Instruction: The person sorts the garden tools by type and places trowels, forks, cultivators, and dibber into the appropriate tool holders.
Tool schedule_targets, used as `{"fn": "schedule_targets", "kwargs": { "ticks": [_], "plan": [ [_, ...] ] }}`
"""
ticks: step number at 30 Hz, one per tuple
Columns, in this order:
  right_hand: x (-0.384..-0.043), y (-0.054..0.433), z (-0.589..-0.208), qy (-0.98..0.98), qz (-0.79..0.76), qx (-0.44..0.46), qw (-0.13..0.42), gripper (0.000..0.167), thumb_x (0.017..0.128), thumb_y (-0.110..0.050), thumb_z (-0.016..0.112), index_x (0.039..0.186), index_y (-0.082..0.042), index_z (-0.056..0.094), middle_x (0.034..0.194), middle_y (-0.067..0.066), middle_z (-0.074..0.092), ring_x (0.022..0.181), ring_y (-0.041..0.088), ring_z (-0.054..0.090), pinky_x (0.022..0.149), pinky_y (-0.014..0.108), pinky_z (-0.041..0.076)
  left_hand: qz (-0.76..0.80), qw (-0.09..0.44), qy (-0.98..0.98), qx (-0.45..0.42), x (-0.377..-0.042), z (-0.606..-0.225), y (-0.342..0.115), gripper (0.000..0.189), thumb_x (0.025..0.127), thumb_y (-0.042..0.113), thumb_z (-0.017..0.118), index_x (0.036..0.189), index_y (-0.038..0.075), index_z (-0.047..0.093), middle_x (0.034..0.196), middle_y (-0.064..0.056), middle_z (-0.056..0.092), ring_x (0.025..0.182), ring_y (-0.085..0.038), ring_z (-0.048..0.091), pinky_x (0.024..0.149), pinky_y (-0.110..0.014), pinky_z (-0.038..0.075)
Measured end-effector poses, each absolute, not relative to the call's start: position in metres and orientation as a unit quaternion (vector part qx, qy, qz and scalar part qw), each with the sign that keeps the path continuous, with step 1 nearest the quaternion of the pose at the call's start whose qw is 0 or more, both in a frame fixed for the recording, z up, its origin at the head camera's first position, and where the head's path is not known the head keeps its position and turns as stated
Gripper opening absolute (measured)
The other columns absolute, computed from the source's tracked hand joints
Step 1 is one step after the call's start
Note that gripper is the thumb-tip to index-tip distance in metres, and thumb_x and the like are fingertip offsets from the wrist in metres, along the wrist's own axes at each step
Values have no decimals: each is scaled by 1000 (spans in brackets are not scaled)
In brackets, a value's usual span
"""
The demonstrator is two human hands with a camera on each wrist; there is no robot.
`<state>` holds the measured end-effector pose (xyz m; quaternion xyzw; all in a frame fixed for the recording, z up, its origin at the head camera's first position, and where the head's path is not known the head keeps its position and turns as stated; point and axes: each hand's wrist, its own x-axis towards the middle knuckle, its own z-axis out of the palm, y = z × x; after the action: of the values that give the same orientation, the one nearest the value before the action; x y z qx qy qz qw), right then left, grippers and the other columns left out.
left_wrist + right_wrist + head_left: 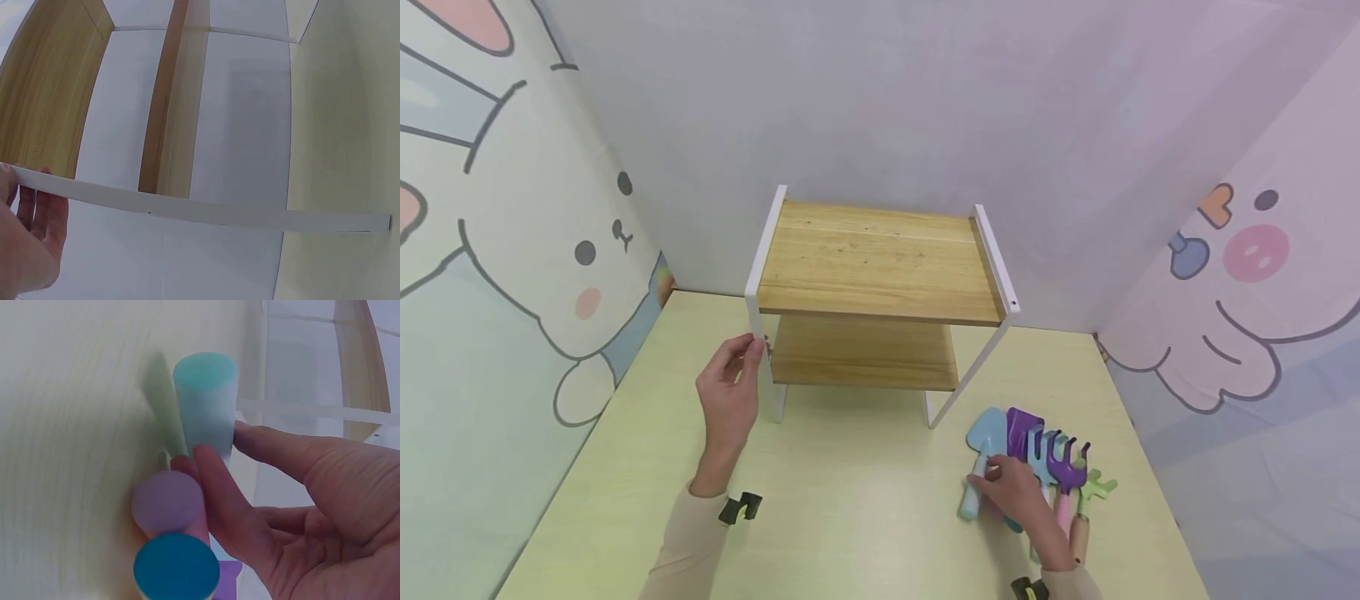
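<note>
A two-tier wooden shelf (880, 267) with a white frame stands on the table. My left hand (732, 396) grips the frame's front left upright (219, 209) between thumb and fingers. To the right of the shelf, my right hand (1018, 493) pinches the pale blue handle (207, 415) of a toy trowel (988, 430) with a light blue blade. Beside that trowel lie a purple shovel (1021, 429), a light blue rake (1037, 446), a purple rake (1066, 471) and a green tool (1099, 485) with a brown handle. My right hand partly covers some of their handles.
Behind the shelf rises a pale fabric backdrop (880, 100). Cartoon-printed side panels (512, 250) flank the light wooden table (850, 517). In the right wrist view, a purple handle end (165, 500) and a blue handle end (177, 567) sit close by the pinched handle.
</note>
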<state>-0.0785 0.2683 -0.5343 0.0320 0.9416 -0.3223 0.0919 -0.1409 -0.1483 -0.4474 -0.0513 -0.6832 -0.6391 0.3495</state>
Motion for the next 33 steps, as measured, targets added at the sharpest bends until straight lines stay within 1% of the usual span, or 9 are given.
{"fn": "schedule_targets", "kwargs": {
  "ticks": [5,9,12,19,22,25,28,30,33],
  "plan": [
    [-79,271,-539,940,-323,51,100,39,85,-22,85,104,9,70,88,13,75,72,19,68,62,33,56,-643,356,-676,-55,-140,-447,-146,12,99,-5,63,107,-14,68,93,-25,68,87,-12,69,83,-16,54],
    [-78,277,-541,932,-340,64,104,39,86,-24,84,107,7,72,91,9,75,81,22,70,72,39,59,-644,359,-673,-57,-141,-446,-146,12,99,-7,63,107,-14,68,93,-21,69,86,-12,68,83,-15,53],
    [-77,277,-537,928,-349,70,113,41,87,-25,83,110,6,72,95,10,76,87,24,70,78,43,58,-645,359,-672,-58,-142,-447,-146,12,99,-7,63,107,-14,68,93,-20,69,86,-13,69,82,-15,53],
    [-75,278,-534,887,-422,109,151,46,92,-23,78,119,12,66,99,18,75,73,22,70,63,37,59,-665,349,-655,-77,-144,-449,-146,11,99,-9,61,105,-18,65,93,-29,65,86,-17,69,84,-18,56],
    [-74,281,-536,873,-445,129,152,49,94,-26,78,123,11,65,103,17,74,76,22,72,66,36,61,-666,346,-656,-81,-144,-449,-147,11,99,-9,61,105,-18,64,94,-27,66,87,-19,69,85,-19,57],
    [-72,284,-537,862,-465,133,149,53,94,-27,77,127,12,63,107,19,73,82,25,73,70,36,62,-665,347,-656,-83,-145,-450,-148,11,99,-9,61,104,-17,64,94,-21,67,87,-20,68,83,-19,57],
    [-71,286,-534,849,-487,137,151,54,95,-25,76,130,12,60,112,22,71,84,28,74,70,38,62,-663,349,-657,-85,-146,-451,-148,10,99,-8,62,104,-16,65,93,-15,68,87,-20,67,80,-19,58],
    [-70,287,-532,851,-485,135,150,55,96,-26,76,133,10,59,115,22,70,86,27,73,70,37,62,-659,351,-659,-85,-147,-451,-148,10,99,-8,62,104,-16,65,93,-15,68,87,-20,66,79,-18,58],
    [-69,288,-529,858,-478,128,140,55,95,-27,77,133,8,60,119,20,69,93,28,72,73,35,62,-654,351,-665,-85,-147,-452,-148,10,99,-8,61,105,-15,65,92,-18,67,88,-19,65,78,-17,57]
  ]
}}
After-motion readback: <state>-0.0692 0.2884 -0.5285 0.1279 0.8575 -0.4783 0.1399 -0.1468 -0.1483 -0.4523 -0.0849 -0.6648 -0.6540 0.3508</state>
